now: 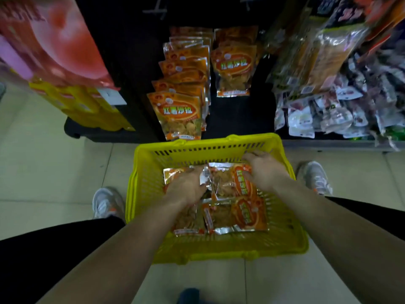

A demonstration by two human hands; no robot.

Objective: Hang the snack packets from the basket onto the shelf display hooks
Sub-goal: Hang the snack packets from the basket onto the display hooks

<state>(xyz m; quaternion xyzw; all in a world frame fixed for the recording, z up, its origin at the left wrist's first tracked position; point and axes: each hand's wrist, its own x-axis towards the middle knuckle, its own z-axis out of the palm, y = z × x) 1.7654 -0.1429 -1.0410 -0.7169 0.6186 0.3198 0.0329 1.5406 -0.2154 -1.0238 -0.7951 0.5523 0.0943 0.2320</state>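
- Orange snack packets [238,216], silver-edged with clear windows, are seen piled flat and overlapping inside the basket.
- The yellow slotted plastic basket [219,249] is set on the floor just before the dark shelf display [135,51].
- Matching hung packets [179,113] are shown in two columns, the left one fuller.

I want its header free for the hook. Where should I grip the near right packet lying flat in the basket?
Probably its label end, which points toward the right wall of the yellow basket: pinch a corner there, coming from the right with the right hand. The near right packet lies flat and uncovered.
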